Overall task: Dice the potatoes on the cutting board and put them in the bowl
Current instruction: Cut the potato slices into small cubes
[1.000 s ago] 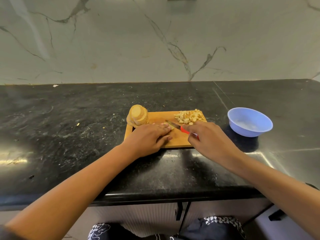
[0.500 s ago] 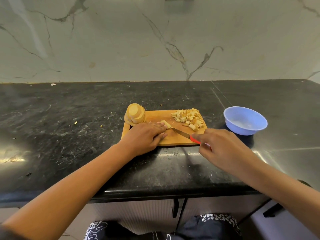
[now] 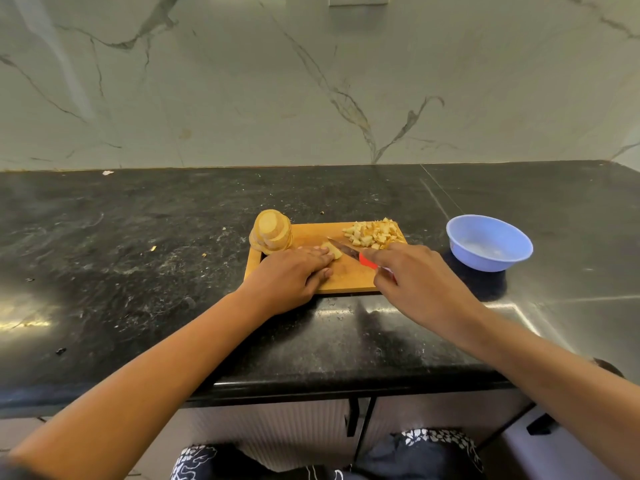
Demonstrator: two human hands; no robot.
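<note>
Left hand (image 3: pixel 294 271) lies flat, fingers straight, pressing a potato piece (image 3: pixel 333 251) onto the cutting board (image 3: pixel 346 278). Right hand (image 3: pixel 412 275) grips the knife (image 3: pixel 349 252).

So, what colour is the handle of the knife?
Red. The knife handle shows best in the head view, gripped by the right hand.

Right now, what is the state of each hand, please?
Left hand: open, pressing a potato slice on the board.
Right hand: closed on the knife.
</note>
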